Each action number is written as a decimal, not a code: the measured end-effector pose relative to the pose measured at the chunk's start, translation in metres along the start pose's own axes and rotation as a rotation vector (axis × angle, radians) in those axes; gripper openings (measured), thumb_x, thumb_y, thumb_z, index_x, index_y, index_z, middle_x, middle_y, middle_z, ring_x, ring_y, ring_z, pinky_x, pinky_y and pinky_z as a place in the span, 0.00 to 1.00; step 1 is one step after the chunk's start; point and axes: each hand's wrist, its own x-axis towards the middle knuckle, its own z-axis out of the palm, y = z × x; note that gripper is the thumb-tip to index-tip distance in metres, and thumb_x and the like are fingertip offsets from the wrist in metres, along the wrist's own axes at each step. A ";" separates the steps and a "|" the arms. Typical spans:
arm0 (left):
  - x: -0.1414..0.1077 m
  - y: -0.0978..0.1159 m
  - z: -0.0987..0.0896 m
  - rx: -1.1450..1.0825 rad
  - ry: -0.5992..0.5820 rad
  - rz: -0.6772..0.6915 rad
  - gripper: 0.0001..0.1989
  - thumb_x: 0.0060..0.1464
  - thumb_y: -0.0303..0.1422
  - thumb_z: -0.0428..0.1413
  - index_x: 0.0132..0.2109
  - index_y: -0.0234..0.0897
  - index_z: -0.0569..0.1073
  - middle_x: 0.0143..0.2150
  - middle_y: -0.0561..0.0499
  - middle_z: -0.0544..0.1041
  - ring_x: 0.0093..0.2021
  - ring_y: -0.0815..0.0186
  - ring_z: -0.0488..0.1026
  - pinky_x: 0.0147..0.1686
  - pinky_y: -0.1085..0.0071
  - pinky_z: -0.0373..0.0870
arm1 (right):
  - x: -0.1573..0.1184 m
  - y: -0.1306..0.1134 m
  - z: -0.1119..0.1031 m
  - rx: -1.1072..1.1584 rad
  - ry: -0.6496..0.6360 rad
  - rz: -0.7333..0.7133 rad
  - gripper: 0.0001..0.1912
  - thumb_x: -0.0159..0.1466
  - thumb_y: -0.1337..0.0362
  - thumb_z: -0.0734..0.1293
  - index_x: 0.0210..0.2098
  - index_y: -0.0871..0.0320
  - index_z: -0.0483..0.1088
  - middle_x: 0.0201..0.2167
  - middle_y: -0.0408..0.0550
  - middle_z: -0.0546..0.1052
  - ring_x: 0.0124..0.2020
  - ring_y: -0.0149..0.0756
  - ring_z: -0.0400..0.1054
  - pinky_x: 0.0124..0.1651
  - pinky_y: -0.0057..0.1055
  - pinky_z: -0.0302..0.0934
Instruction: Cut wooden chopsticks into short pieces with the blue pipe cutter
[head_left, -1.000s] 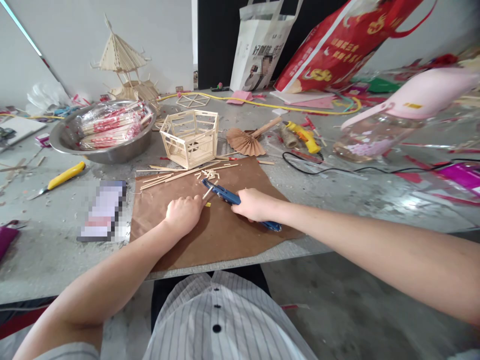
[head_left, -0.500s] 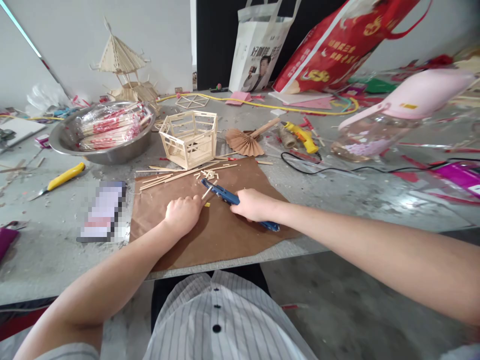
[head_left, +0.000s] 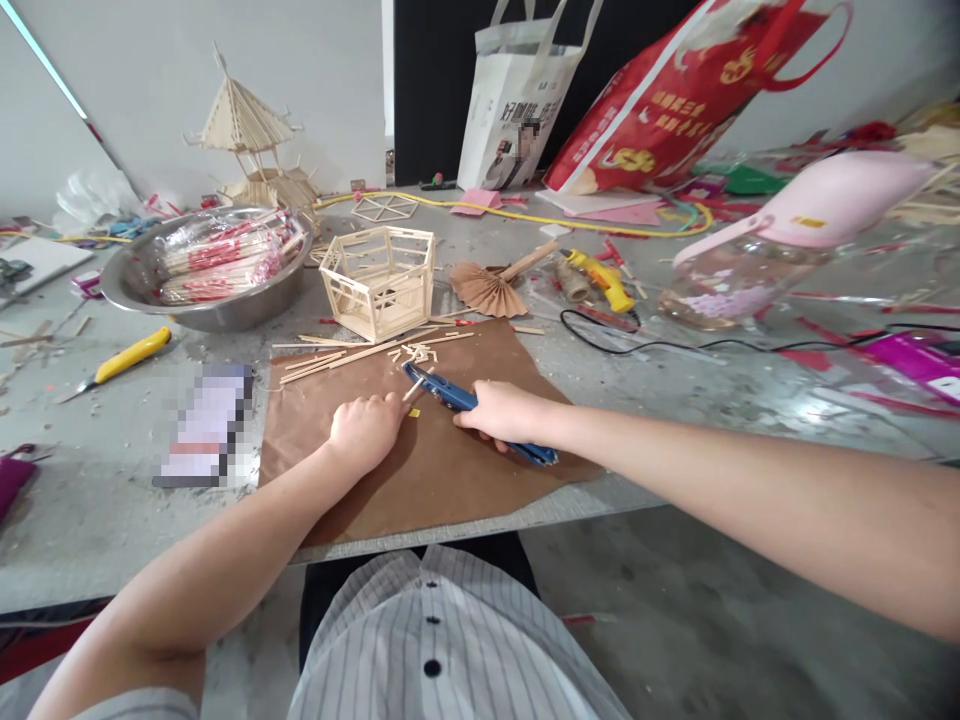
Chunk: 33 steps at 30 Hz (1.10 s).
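My left hand [head_left: 365, 432] is closed, with a thin wooden stick [head_left: 415, 391] pinched at its fingertips. The stick's far end lies at the jaws of a blue hand cutter [head_left: 452, 395]. My right hand [head_left: 510, 412] wraps round the cutter's handles, which slant down to the right. Both hands are over a brown mat [head_left: 442, 480]. Just beyond the jaws lies a small heap of short cut stick pieces [head_left: 417, 353]. Longer sticks [head_left: 360, 356] rest along the mat's far edge. A tiny yellow piece [head_left: 414, 413] lies between the hands.
Behind the mat stands a six-sided stick frame [head_left: 379, 315]. To the left are a metal bowl [head_left: 217, 318] of wrapped sticks, a yellow knife [head_left: 133, 354] and a phone [head_left: 204, 425]. A paper fan [head_left: 491, 290], yellow glue gun [head_left: 600, 280] and pink-lidded bottle [head_left: 757, 270] are on the right.
The fingers of my right hand have shifted round the cutter's handles, and more of them show below. The jaws have moved very slightly. My left hand stays in place with the stick.
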 end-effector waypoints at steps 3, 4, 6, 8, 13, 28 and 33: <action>0.000 -0.001 0.002 0.012 0.016 0.016 0.22 0.56 0.40 0.31 0.37 0.35 0.66 0.32 0.45 0.72 0.35 0.58 0.71 0.30 0.64 0.65 | -0.002 -0.001 0.002 -0.031 0.050 0.017 0.20 0.54 0.52 0.58 0.29 0.65 0.67 0.20 0.52 0.73 0.14 0.31 0.64 0.18 0.25 0.56; 0.000 -0.001 0.002 0.016 0.023 0.018 0.22 0.56 0.40 0.31 0.37 0.35 0.66 0.31 0.45 0.72 0.34 0.58 0.71 0.30 0.64 0.65 | -0.002 -0.002 0.002 -0.048 0.054 0.021 0.21 0.54 0.51 0.57 0.30 0.65 0.67 0.20 0.52 0.73 0.14 0.32 0.64 0.18 0.26 0.56; 0.000 -0.001 0.002 0.021 0.027 0.020 0.21 0.56 0.39 0.32 0.37 0.35 0.66 0.31 0.45 0.72 0.34 0.57 0.71 0.30 0.64 0.65 | 0.000 -0.002 0.003 -0.080 0.042 0.029 0.22 0.54 0.50 0.56 0.29 0.65 0.68 0.19 0.53 0.73 0.14 0.33 0.65 0.18 0.26 0.55; -0.001 0.000 0.002 0.022 0.023 0.019 0.21 0.56 0.39 0.32 0.37 0.35 0.66 0.31 0.44 0.72 0.34 0.57 0.71 0.30 0.64 0.65 | 0.002 -0.001 0.005 -0.113 0.086 0.015 0.22 0.54 0.50 0.57 0.28 0.65 0.68 0.20 0.54 0.73 0.17 0.34 0.66 0.20 0.26 0.56; -0.001 0.000 0.002 0.025 0.032 0.021 0.20 0.56 0.40 0.33 0.36 0.35 0.66 0.31 0.44 0.72 0.34 0.57 0.71 0.30 0.64 0.65 | 0.006 0.006 0.012 -0.068 0.164 -0.032 0.21 0.54 0.50 0.57 0.28 0.63 0.67 0.21 0.53 0.73 0.17 0.33 0.66 0.20 0.25 0.55; -0.001 -0.006 -0.005 -0.103 0.009 -0.020 0.16 0.56 0.37 0.34 0.41 0.36 0.62 0.31 0.46 0.72 0.33 0.62 0.71 0.33 0.67 0.63 | -0.016 0.009 -0.009 0.322 -0.162 -0.113 0.07 0.48 0.63 0.60 0.20 0.61 0.58 0.17 0.43 0.65 0.17 0.26 0.59 0.19 0.23 0.51; -0.003 -0.008 -0.001 -0.203 0.062 0.070 0.13 0.55 0.34 0.36 0.42 0.40 0.62 0.36 0.50 0.72 0.36 0.65 0.70 0.33 0.71 0.63 | -0.016 0.004 -0.015 0.081 -0.074 -0.161 0.07 0.47 0.62 0.59 0.18 0.59 0.56 0.15 0.41 0.62 0.16 0.26 0.56 0.18 0.24 0.46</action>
